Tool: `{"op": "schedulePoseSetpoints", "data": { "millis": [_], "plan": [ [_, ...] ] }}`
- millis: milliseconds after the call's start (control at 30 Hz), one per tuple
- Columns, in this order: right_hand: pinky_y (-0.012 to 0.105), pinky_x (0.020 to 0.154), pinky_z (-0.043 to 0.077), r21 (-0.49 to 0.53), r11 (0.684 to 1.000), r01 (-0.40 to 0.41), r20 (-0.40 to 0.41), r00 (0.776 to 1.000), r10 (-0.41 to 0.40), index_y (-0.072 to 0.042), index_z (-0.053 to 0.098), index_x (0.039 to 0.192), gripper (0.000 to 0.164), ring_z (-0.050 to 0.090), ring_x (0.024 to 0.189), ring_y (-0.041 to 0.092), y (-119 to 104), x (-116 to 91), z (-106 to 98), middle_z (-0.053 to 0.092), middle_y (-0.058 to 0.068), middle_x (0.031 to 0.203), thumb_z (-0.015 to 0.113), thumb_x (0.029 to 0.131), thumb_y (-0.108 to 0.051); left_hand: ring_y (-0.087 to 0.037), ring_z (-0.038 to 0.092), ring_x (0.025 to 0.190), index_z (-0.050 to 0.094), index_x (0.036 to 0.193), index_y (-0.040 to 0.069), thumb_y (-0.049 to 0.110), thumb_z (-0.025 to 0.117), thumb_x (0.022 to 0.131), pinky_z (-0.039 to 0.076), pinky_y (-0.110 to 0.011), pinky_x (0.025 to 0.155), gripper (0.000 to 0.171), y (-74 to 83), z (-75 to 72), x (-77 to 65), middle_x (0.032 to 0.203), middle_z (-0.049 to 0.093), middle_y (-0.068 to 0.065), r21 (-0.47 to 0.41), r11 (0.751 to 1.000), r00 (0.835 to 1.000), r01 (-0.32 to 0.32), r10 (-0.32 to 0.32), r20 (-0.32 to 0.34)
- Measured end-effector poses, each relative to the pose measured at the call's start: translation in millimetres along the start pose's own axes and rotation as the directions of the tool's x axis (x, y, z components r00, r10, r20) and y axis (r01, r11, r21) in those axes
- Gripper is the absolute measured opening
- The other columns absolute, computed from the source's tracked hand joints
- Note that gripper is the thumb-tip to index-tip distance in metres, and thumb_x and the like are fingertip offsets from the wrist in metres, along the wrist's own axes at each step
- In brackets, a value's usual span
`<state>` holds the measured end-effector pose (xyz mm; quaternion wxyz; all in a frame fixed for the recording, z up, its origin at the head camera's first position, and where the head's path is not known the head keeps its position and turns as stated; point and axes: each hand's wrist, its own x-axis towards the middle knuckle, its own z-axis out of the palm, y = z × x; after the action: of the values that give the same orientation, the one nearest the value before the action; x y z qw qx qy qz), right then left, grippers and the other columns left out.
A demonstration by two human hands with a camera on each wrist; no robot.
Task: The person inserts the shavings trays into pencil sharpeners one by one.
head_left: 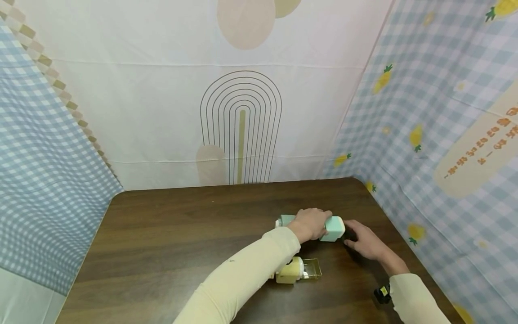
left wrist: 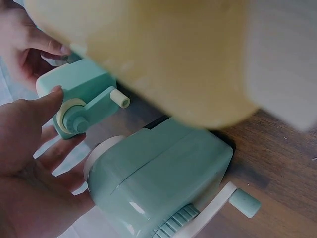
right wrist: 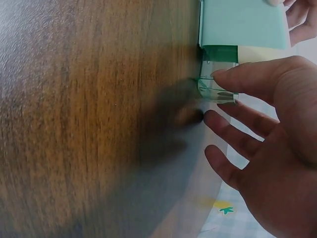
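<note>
A mint-green crank pencil sharpener (head_left: 333,228) stands toward the right of the table. My left hand (head_left: 311,223) grips it, thumb and fingers at its crank side in the left wrist view. Its clear green shavings drawer (right wrist: 218,84) sticks out of the body at the other end. The thumb and index finger of my right hand (right wrist: 270,109) pinch this drawer, the other fingers spread apart. A darker green crank sharpener (left wrist: 158,173) lies beside my left hand. Near my left forearm is a yellow sharpener (head_left: 288,273), its clear drawer (head_left: 311,269) pulled out.
A small black object with a yellow label (head_left: 382,294) lies by my right sleeve. The brown wooden table (head_left: 162,243) reaches back to a white cloth wall (head_left: 141,112), with a checked cloth (head_left: 408,108) close along the right edge.
</note>
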<state>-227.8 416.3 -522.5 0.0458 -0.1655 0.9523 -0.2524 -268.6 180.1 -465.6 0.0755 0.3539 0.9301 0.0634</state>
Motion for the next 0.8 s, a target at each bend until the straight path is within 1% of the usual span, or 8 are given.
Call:
{"op": "schedulePoseSetpoints", "data": {
  "millis": [200, 367, 533, 800],
  "plan": [
    [0.07, 0.098, 0.044, -0.004, 1.0, -0.006, -0.01, 1.0, 0.006, 0.004, 0.049, 0.143, 0.055, 0.049, 0.128, 0.05, -0.5, 0.9, 1.7, 0.054, 0.028, 0.14, 0.072, 0.093, -0.003, -0.008, 0.064, 0.101, 0.053, 0.14, 0.035, 0.048, 0.067, 0.096, 0.057, -0.036, 0.081, 0.048, 1.0, 0.0, 1.0, 0.124, 0.068, 0.012, 0.008, 1.0, 1.0, 0.007, -0.007, 0.0],
    [0.07, 0.098, 0.044, 0.008, 1.0, -0.023, -0.004, 1.0, 0.023, 0.004, 0.044, 0.146, 0.06, 0.048, 0.129, 0.051, -3.2, 2.4, 1.7, 0.051, 0.03, 0.143, 0.072, 0.094, -0.005, -0.01, 0.064, 0.1, 0.052, 0.14, 0.036, 0.047, 0.066, 0.097, 0.057, -0.037, 0.084, 0.047, 1.0, -0.3, 1.3, 0.123, 0.068, 0.011, 0.008, 1.0, 1.0, 0.013, -0.013, 0.011],
    [0.069, 0.097, 0.045, 0.026, 0.999, -0.043, 0.001, 0.999, 0.043, 0.003, 0.041, 0.148, 0.063, 0.049, 0.128, 0.051, -3.8, 2.4, 1.9, 0.051, 0.03, 0.144, 0.072, 0.094, -0.005, -0.01, 0.064, 0.097, 0.053, 0.139, 0.036, 0.047, 0.067, 0.097, 0.057, -0.038, 0.083, 0.046, 1.6, 0.8, 2.6, 0.12, 0.068, 0.011, 0.008, 1.0, 1.0, 0.017, -0.017, 0.004],
    [0.067, 0.095, 0.048, 0.036, 0.998, -0.051, -0.001, 0.999, 0.051, 0.0, 0.041, 0.15, 0.064, 0.054, 0.124, 0.048, -1.1, 1.3, 2.4, 0.054, 0.027, 0.142, 0.072, 0.093, -0.005, -0.01, 0.065, 0.098, 0.053, 0.141, 0.035, 0.046, 0.067, 0.097, 0.057, -0.038, 0.083, 0.048, 3.7, -1.8, -2.5, 0.122, 0.069, 0.01, 0.021, 1.0, 1.0, 0.019, -0.019, -0.008]
  ]
}}
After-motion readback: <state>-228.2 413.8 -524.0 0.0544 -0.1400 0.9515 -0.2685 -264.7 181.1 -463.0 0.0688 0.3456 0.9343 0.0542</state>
